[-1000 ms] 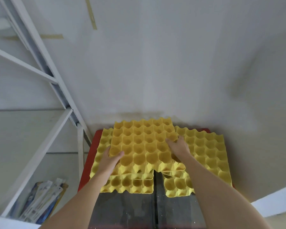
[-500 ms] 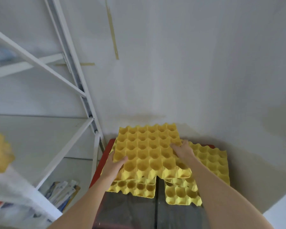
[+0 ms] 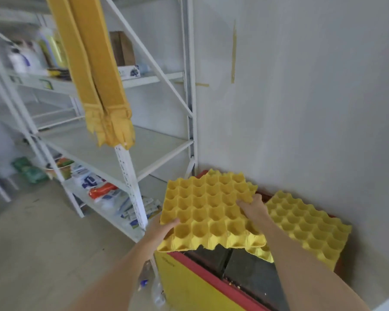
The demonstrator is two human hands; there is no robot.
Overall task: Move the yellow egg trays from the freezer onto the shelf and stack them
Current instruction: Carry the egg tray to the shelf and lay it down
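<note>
Both hands hold one yellow egg tray (image 3: 208,209) level in the air above the freezer's left end. My left hand (image 3: 161,230) grips its near-left corner and my right hand (image 3: 253,208) grips its right edge. Another yellow egg tray (image 3: 305,225) lies on the freezer (image 3: 189,286) against the wall, to the right of the held one. The freezer is yellow with a red rim and dark sliding lids. The white metal shelf (image 3: 112,153) stands to the left, its middle board bare.
A yellow fringed cloth (image 3: 94,70) hangs over the shelf's front post. Bottles and a brown box sit on an upper board, packets and bags on the lower boards. A plastic bottle (image 3: 152,283) stands on the floor beside the freezer. The grey wall runs behind.
The held tray has come up off the trays on the freezer and moved left. My view has swung left, bringing the shelf and the hanging cloth into sight.
</note>
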